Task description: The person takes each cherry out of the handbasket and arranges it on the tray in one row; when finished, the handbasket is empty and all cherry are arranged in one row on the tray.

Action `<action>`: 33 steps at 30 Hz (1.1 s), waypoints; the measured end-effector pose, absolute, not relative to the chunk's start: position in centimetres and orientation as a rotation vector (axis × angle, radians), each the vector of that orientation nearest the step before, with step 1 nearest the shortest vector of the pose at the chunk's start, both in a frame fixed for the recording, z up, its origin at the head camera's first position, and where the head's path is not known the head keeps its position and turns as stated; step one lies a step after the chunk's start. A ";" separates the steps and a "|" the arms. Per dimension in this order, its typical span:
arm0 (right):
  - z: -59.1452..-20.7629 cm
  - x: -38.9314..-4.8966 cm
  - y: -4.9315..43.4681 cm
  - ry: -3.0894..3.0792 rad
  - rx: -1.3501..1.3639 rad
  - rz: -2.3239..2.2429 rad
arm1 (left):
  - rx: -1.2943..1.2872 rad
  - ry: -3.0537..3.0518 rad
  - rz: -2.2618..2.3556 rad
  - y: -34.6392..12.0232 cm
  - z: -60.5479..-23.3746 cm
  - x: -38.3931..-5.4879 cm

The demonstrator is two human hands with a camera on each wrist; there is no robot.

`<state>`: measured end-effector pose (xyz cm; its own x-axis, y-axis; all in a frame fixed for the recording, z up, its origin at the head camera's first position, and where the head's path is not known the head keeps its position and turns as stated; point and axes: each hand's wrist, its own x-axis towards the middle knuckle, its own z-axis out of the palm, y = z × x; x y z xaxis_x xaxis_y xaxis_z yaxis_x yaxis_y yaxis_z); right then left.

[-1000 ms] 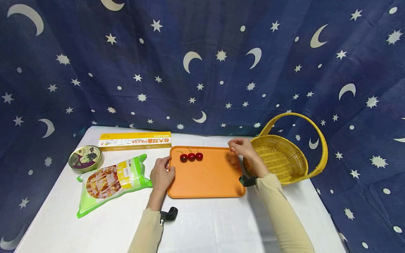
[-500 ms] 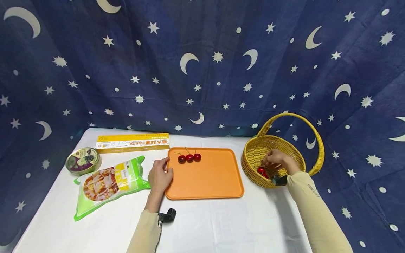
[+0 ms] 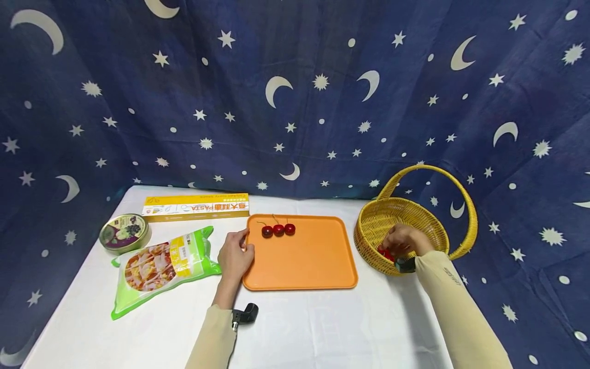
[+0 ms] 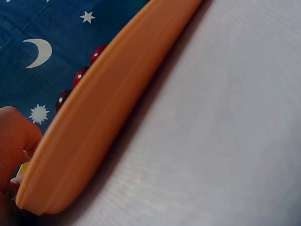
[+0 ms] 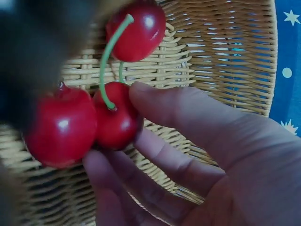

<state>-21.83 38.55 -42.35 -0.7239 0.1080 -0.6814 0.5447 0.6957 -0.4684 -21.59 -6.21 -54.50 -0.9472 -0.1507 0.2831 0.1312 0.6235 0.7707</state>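
My left hand [image 3: 234, 258] grips the left edge of an orange tray [image 3: 301, 264], thumb and fingers at the rim. Three dark red cherries [image 3: 278, 230] with stems lie in a row near the tray's far left corner. Inside a yellow wicker basket [image 3: 370, 252], my right hand [image 3: 404, 240] is bent down low. The right wrist view shows its thumb and fingers pinching a red cherry [image 5: 118, 120] with a green stem. A larger-looking red cherry [image 5: 61, 127] sits right beside it, and one more cherry [image 5: 136, 30] lies above on the weave.
Left of the tray lies a green-and-yellow food bag [image 3: 161, 269]. A round tin [image 3: 124, 233] and a long yellow pasta box [image 3: 195, 206] stand behind it. The basket's tall handle [image 3: 467, 205] arches up at the right. A starry blue cloth [image 3: 313, 128] hangs behind the table.
My right hand has gone from above the tray's far right corner rightward into the basket, then down onto the cherries there. The left hand stays at the tray's edge.
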 end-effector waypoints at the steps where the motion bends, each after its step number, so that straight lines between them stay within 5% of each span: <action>1: -42.4 -21.9 38.6 2.276 0.493 -0.885 | 0.017 -2.527 -1.238 -6.2 -54.5 -21.6; 24: -37.3 -23.1 34.2 2.371 0.341 -1.578 | 0.028 -2.537 -1.256 -6.3 -54.1 -21.8; 33: -40.7 -25.7 27.0 2.299 0.284 -1.692 | 0.026 -2.547 -1.240 -6.3 -54.5 -21.6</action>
